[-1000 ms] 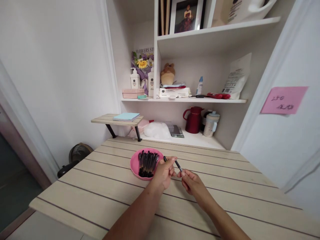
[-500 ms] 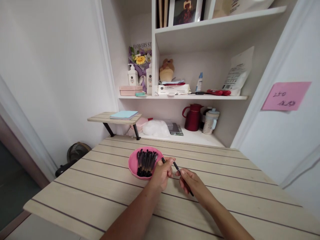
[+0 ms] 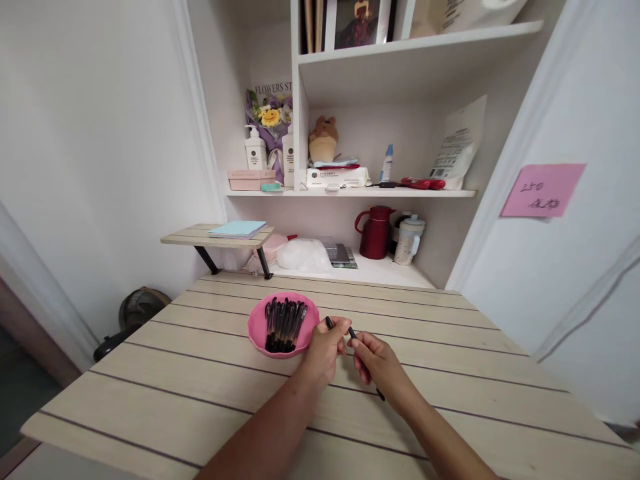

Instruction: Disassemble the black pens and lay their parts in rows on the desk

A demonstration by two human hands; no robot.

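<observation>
Up close, right hand point(image 3: 377, 363) closed on slim black pen point(image 3: 353, 332); left hand point(image 3: 327, 343) curled, dark tip poking out. Beyond, round pink scalloped bowl point(image 3: 256, 328) of pens on pale slatted wooden table point(image 3: 200, 373); behind, white wall shelving point(image 3: 385, 193), dark-red jug point(image 3: 376, 233).

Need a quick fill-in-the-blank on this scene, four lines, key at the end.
1. The black pens lie in a bowl that is coloured ____.
2. Of the left hand and the right hand, the bowl is nearer the ____.
3. The thermal jug is coloured dark ____.
4. The number handwritten on the sticky note is ____.

Missing words: pink; left; red; 250.
</observation>
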